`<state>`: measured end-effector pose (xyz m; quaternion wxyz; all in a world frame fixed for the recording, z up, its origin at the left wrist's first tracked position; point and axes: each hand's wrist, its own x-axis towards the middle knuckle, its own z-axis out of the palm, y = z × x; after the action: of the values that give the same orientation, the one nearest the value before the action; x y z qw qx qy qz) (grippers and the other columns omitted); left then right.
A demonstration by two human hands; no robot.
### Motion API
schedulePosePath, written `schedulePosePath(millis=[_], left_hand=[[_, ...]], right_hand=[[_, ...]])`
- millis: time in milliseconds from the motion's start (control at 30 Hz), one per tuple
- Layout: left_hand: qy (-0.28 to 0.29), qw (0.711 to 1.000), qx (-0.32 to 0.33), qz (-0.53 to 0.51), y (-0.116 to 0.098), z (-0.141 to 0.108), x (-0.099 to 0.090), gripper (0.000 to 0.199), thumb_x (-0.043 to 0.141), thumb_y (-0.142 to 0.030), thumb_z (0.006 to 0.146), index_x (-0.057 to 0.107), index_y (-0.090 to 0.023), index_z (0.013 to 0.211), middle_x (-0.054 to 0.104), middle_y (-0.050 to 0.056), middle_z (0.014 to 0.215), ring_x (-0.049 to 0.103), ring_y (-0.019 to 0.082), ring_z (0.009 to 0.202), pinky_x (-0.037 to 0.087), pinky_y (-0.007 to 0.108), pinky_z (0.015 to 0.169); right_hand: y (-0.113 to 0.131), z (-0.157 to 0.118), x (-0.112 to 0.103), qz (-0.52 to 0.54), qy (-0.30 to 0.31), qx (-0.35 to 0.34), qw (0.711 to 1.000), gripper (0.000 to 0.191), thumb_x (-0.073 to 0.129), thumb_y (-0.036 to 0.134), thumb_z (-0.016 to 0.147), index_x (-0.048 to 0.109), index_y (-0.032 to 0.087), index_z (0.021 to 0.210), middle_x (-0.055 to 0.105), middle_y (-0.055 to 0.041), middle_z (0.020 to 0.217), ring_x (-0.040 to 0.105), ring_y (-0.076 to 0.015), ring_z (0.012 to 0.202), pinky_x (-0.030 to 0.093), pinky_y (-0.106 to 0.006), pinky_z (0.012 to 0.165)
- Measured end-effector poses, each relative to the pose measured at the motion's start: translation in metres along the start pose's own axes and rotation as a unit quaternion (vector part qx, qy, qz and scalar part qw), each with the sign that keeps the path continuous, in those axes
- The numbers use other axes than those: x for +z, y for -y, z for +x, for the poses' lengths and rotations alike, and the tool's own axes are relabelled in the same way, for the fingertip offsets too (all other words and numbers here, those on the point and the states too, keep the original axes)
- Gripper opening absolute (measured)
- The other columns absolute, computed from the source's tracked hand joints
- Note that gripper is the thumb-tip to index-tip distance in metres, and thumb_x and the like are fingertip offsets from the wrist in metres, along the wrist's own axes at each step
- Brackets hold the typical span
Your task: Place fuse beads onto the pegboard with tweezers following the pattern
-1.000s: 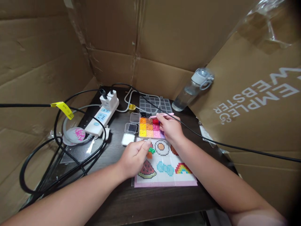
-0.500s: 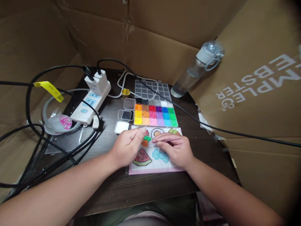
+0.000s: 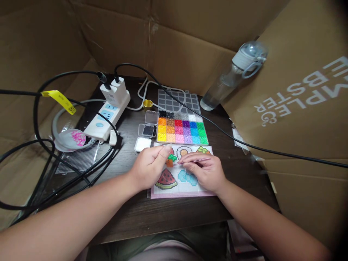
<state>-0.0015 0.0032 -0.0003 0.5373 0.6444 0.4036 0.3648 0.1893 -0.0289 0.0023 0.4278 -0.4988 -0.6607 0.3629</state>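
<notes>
Hands at work on the near side of a clear plastic, many-celled bead box (image 3: 182, 144). The right hand (image 3: 205, 172), its grip closed around slender pink tweezers (image 3: 198, 160), points them leftward at an orange-and-green pixel-patterned piece (image 3: 170, 162). This piece lies nearer than the box, beside the left hand (image 3: 148, 165), whose fingers curl inward; whether that grip holds anything cannot be told. Likely faults: a slip of the tweezers could jar the piece; the left knuckles, if raised, could tip the square white-filled case (image 3: 143, 149) left of the box; a tug on the black cable (image 3: 251, 146) crossing the box's far right corner might spill beads, though contact is unclear. Room for moving lies right of the box, up to the brown cardboard wall (image 3: 307, 145), and well in front of it, along the near edge of the dark tabletop (image 3: 125, 223).
</notes>
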Motion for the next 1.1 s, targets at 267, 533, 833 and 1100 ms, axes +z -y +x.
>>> schedulePosePath(millis=[267, 533, 833, 1100], left_hand=[[-0.005, 1.0, 0.0, 0.006, 0.002, 0.0, 0.0, 0.049, 0.035, -0.047, 0.092, 0.034, -0.018, 0.053, 0.033, -0.005, 0.049, 0.032, 0.009, 0.047, 0.029, 0.021, 0.045], [-0.01, 1.0, -0.011, 0.015, -0.001, -0.001, 0.0, 0.048, 0.036, -0.046, 0.092, 0.035, -0.018, 0.053, 0.034, -0.005, 0.049, 0.032, 0.009, 0.047, 0.028, 0.022, 0.046], [-0.009, 1.0, -0.009, 0.014, -0.002, 0.0, 0.0, 0.047, 0.034, -0.046, 0.092, 0.035, -0.019, 0.053, 0.035, -0.005, 0.049, 0.033, 0.01, 0.047, 0.029, 0.023, 0.047], [-0.008, 1.0, -0.007, 0.016, -0.005, 0.0, 0.0, 0.047, 0.034, -0.045, 0.092, 0.037, -0.019, 0.053, 0.037, -0.004, 0.05, 0.035, 0.01, 0.048, 0.031, 0.023, 0.049]], right_hand=[[0.0, 0.001, 0.001, -0.001, -0.004, 0.001, 1.0, 0.01, 0.066, 0.015, 0.075, 0.073, 0.021, 0.074, 0.074, -0.0037, 0.077, 0.069, -0.0171, 0.075, 0.056, -0.028, 0.076], [0.01, 0.011, -0.006, 0.007, -0.045, -0.009, 0.999, 0.011, 0.064, 0.018, 0.077, 0.074, 0.02, 0.072, 0.073, -0.0047, 0.076, 0.069, -0.0182, 0.074, 0.056, -0.028, 0.072], [0.012, 0.099, 0.015, -0.018, -0.151, -0.012, 0.988, 0.014, 0.063, 0.02, 0.075, 0.074, 0.018, 0.067, 0.073, -0.0051, 0.075, 0.067, -0.0178, 0.073, 0.053, -0.027, 0.068], [-0.006, 0.121, 0.029, -0.017, -0.173, 0.075, 0.982, 0.016, 0.062, 0.024, 0.072, 0.071, 0.018, 0.061, 0.072, -0.0049, 0.075, 0.065, -0.018, 0.078, 0.05, -0.029, 0.075]])
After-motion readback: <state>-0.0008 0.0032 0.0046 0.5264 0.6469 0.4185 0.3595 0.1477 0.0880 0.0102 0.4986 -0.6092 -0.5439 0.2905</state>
